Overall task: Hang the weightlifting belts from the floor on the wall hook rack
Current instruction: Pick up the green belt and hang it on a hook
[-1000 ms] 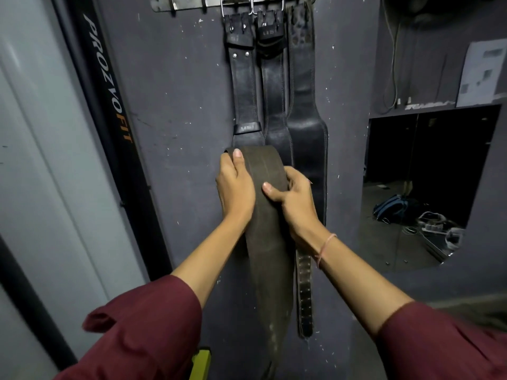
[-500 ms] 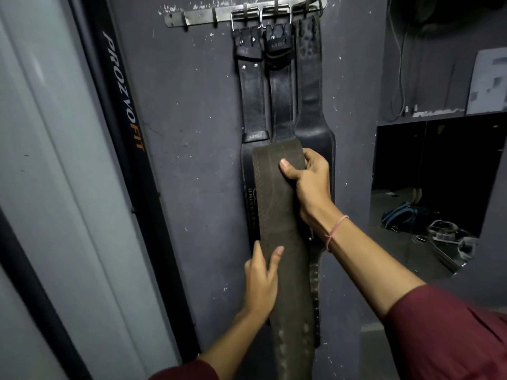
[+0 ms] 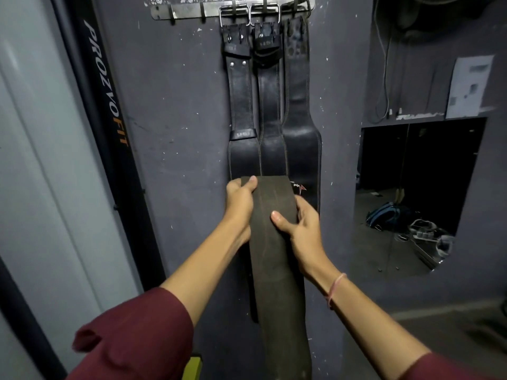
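Both hands grip a wide, dull olive-brown leather belt (image 3: 274, 242) held upright against the dark grey wall (image 3: 170, 133): left hand (image 3: 239, 200) curled round its top left corner, right hand (image 3: 297, 224) clamped on its right edge, thumb across the front. Directly behind hang three black leather belts (image 3: 270, 119) on the steel hook rack (image 3: 233, 8). Black "PROZVOFIT" post (image 3: 107, 86) stands left. Mirror (image 3: 411, 193) right, reflecting a bag.
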Available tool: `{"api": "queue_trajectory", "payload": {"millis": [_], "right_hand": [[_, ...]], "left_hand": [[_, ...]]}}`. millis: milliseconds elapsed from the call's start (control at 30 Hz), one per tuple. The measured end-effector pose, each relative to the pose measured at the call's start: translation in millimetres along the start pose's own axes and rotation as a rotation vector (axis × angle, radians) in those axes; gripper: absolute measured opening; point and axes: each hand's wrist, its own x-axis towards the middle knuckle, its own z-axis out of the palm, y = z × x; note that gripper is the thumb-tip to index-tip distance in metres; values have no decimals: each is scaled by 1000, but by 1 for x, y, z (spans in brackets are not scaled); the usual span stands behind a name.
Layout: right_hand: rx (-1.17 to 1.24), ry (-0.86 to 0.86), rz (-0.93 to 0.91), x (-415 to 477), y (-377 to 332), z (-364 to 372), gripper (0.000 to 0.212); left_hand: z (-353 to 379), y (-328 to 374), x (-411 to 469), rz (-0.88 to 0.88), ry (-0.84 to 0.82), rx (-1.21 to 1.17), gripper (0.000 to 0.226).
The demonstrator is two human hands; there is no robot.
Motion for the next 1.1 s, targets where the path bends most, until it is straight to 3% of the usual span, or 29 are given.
{"api": "queue_trajectory", "payload": {"millis": [267, 367, 467, 533, 667, 767, 833, 867, 967, 1100], "right_hand": [[-5, 9, 349, -102, 95, -44, 16], [-53, -12, 236, -75, 71, -29, 17], [-57, -25, 74, -21, 21, -4, 22], [-21, -5, 119, 19, -11, 10, 24], [17, -38, 225, 38, -28, 25, 25], [37, -60, 150, 18, -13, 28, 22], [18, -113, 132, 2, -1, 23, 24], [8, -143, 142, -6, 3, 19, 28], [55, -190, 247, -19, 12, 8, 30], [131, -124, 435, 13, -2, 4, 42]], "left_hand": [[-10, -14, -14, 251, -23, 104, 45], [-12, -18, -17, 354, 20, 181, 20], [-15, -26, -27, 477, 48, 288, 23], [-19, -33, -36, 531, 23, 324, 24], [-26, -34, -37, 423, 80, 253, 36], [-35, -20, -10, -58, 155, 55, 74], [-45, -6, 7, -316, 71, -87, 69], [-48, -1, 10, -346, 51, -106, 57], [-40, -9, -2, -179, 108, -46, 29], [-25, -32, -35, 50, -50, -128, 27]]}}
